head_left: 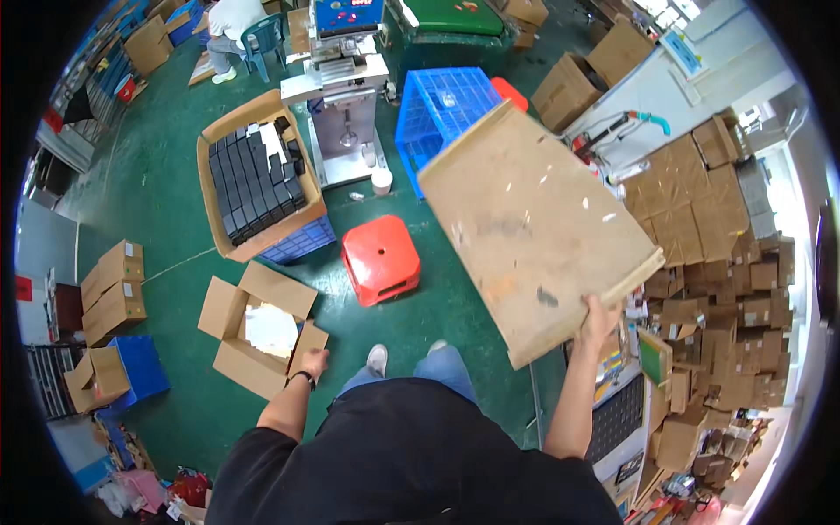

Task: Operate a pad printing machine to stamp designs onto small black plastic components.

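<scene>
My right hand (598, 325) grips the near right edge of a large, scuffed brown board (534, 232), with the thumb on top and the fingers hidden below. The board has raised strips along its edges and is held tilted off to the right. At my lower left, my left hand (315, 361) is closed at the right flap of an open cardboard box (248, 367). That box stands on the floor with its flaps spread, and something white (271, 330) lies inside.
A red plastic stool (381, 256) stands ahead of my feet. Beyond it are a machine (346, 131), a blue crate (446, 101) and a carton (232, 249) of black pieces. A worktable (623, 420) and stacked cartons (735, 324) line the right. Far off, a person (234, 22) sits.
</scene>
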Demonstrator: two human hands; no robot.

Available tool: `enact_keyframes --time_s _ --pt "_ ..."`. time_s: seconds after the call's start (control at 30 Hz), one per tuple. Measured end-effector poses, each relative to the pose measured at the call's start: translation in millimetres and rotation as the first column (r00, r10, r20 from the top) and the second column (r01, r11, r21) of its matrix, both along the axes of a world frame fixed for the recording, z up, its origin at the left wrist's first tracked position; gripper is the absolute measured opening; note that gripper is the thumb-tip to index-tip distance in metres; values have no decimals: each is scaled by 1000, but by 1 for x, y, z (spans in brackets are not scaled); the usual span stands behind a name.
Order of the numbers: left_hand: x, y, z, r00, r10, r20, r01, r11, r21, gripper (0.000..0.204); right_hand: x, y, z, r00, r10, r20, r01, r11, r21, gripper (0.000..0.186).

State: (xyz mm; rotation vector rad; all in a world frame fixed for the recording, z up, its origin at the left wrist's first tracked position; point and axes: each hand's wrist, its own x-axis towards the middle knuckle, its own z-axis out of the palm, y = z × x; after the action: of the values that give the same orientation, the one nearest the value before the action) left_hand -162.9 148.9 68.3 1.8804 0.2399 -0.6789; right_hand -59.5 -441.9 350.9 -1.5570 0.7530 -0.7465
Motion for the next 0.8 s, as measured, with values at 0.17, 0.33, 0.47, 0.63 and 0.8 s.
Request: enact_keyframes --time_s 0.17,0.33,0.47,0.63,0.8 --pt "14 -14 -2 978 187 89 -184 982 -50 39 245 -25 -82 947 28 319 -123 951 283 56" --pt "75 -43 34 921 387 53 -388 921 23 42 510 -33 -177 962 222 161 -272 849 452 52" --pt "166 -106 94 866 499 43 -500 855 139 44 630 -32 -276 935 351 48 -301 717 628 50" --pt "313 -174 161 875 480 -55 -457 859 231 48 646 -34 -355 921 358 -155 -119 635 763 47" --pt "418 -209 172 873 477 -99 -452 869 202 52 623 -52 -360 887 375 -271 -7 597 802 45"
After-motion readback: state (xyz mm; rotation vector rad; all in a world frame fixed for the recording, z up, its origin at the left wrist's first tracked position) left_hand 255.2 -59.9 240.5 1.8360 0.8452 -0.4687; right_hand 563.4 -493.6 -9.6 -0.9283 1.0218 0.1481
